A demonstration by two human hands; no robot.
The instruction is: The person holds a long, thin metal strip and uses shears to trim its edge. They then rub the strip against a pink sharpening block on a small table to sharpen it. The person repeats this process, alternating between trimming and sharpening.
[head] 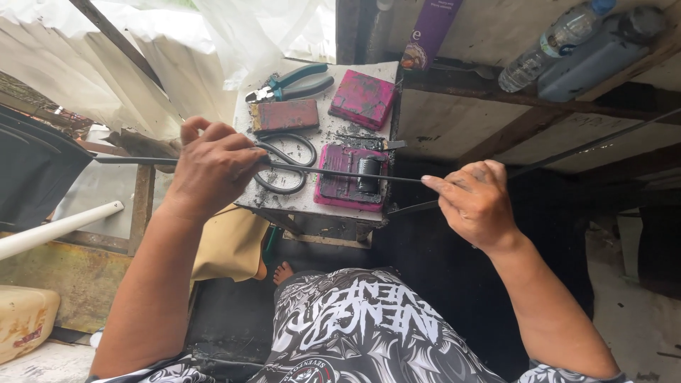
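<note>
Here, above the near edge of a small grimy work stand (312, 202), the left hand (213, 167) is closed around and the right hand (475, 202) pinches a thin black rod (340, 172), seemingly stiff, light, best gripped near both ends.

Bottles (567, 42) cut off above

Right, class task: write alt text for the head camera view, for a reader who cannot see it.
Two bare hands hold a thin dark rod level over a small table: left hand gripping it, right hand pinching it. On the table lie scissors, pliers and pink ink-stained blocks.
</note>
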